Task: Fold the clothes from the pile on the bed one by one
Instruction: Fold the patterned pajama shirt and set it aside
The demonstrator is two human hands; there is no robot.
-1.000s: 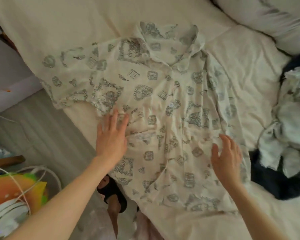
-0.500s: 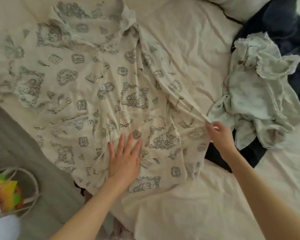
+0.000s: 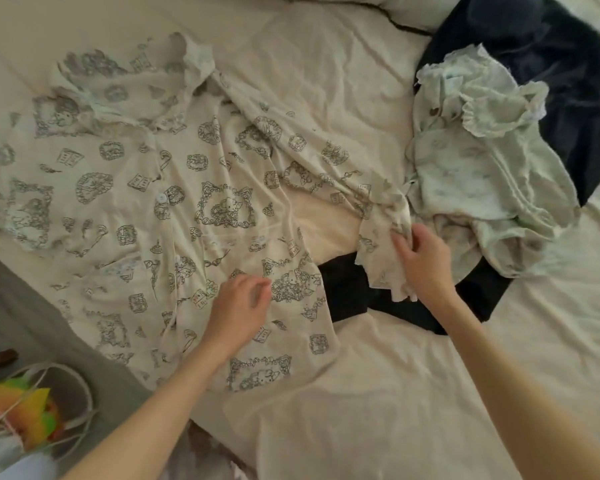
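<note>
Cream printed shirt (image 3: 125, 216) spread front-up on bed (image 3: 378, 393), wrinkled. Your right hand (image 3: 421, 261) pinches its right sleeve (image 3: 383, 237); left hand (image 3: 238, 311) loosely curled over hem, holding nothing.

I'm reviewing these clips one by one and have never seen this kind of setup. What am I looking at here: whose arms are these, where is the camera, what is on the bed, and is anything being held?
There is no machine here. A person wears a wide-angle camera on the head, so the view looks forward and down over their own two bare arms. They stand at a bed covered in a cream sheet. Spread across it lies a cream printed pyjama shirt with buttons. The right hand grips the shirt's sleeve end, pulled out to the side over a dark garment. The left hand is over the shirt's front with fingers loosely curled, holding nothing. To the right waits the pile: a crumpled pale green garment on dark navy clothing. Floor and a few blurred colourful items show at bottom left.
</note>
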